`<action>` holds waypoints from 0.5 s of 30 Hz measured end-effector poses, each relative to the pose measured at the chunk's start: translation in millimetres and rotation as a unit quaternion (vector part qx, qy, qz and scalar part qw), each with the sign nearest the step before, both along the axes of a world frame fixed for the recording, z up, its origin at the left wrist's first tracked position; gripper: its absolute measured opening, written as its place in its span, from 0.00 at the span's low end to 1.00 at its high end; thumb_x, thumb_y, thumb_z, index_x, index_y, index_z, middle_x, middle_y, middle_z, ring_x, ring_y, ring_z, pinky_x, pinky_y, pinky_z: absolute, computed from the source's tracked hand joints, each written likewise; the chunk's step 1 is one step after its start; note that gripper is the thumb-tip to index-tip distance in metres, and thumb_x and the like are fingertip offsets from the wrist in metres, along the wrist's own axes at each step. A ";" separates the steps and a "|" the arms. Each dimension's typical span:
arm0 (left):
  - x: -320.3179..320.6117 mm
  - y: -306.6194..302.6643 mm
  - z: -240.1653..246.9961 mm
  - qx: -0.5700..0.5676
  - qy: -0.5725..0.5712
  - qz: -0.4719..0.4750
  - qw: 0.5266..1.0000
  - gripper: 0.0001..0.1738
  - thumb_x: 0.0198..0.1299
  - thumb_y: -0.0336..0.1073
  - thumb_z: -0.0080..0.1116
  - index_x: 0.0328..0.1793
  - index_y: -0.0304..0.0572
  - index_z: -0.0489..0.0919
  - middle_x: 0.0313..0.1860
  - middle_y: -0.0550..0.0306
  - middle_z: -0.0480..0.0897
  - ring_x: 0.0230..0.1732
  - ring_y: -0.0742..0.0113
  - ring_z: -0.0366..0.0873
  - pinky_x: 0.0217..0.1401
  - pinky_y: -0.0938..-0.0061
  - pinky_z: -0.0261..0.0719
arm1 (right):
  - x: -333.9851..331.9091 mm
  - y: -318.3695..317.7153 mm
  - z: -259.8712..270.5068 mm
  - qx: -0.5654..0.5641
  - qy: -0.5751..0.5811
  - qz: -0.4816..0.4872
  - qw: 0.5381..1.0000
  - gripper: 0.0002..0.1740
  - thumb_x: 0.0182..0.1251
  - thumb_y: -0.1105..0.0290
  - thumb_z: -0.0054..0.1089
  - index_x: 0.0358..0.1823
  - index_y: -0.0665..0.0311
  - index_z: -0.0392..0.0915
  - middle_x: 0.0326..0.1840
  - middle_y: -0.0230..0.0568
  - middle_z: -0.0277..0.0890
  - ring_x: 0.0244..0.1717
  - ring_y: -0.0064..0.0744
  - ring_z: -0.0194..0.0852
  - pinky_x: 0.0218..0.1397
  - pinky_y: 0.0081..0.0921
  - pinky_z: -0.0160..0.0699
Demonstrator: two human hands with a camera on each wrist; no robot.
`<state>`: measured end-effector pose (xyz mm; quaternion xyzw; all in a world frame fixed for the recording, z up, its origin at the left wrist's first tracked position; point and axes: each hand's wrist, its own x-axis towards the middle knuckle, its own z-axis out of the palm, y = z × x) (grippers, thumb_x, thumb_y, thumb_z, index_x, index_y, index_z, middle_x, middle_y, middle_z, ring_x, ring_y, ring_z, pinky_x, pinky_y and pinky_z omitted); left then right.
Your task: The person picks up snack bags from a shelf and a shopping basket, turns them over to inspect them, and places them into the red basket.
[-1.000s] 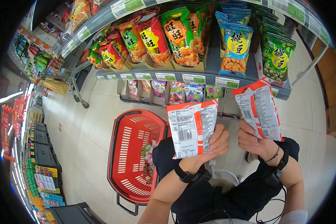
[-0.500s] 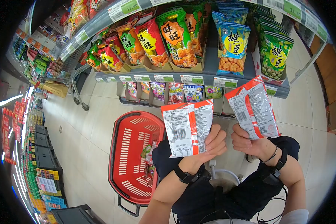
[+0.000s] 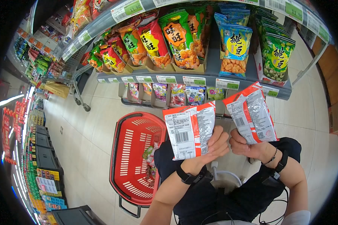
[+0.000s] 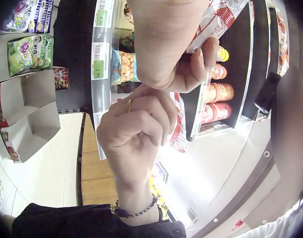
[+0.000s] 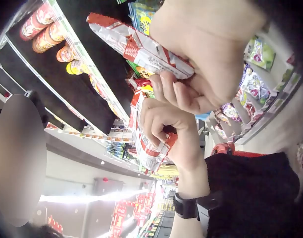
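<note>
Presently, we list: left packet [image 3: 190, 132], gripped at its inner edge by our left hand [image 3: 217, 145]; right packet [image 3: 252, 114], likewise by our right hand [image 3: 248, 147]; both before the shelf [image 3: 211, 79]. Hazard: either may slip floorward, should our edge-hold loosen. Change from earlier: right packet, more tilted, nearer its fellow.

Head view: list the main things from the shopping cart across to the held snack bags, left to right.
Shopping cart → red shopping basket → left hand's snack bag → left hand → right hand's snack bag.
</note>
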<state>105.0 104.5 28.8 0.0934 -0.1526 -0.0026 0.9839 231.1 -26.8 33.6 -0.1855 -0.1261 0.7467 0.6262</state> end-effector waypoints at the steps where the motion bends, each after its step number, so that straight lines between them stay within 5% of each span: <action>1: -0.2 0.0 0.0 0.001 0.001 0.000 1.000 0.26 0.62 0.59 0.44 0.21 0.47 0.62 0.14 0.65 0.62 0.12 0.77 0.55 0.22 0.81 0.54 | 0.0 0.2 -0.1 0.000 -0.003 0.001 1.000 0.27 0.64 0.43 0.41 0.18 0.59 0.60 0.13 0.30 0.54 0.13 0.20 0.47 0.17 0.16 0.47; 15: 1.6 -0.5 -4.4 -0.003 -0.012 0.001 1.000 0.26 0.63 0.59 0.43 0.21 0.47 0.62 0.14 0.66 0.63 0.11 0.78 0.55 0.20 0.81 0.53 | 0.9 -0.4 -2.3 0.016 -0.008 0.017 1.000 0.27 0.66 0.45 0.40 0.19 0.58 0.60 0.13 0.28 0.54 0.13 0.19 0.48 0.18 0.16 0.48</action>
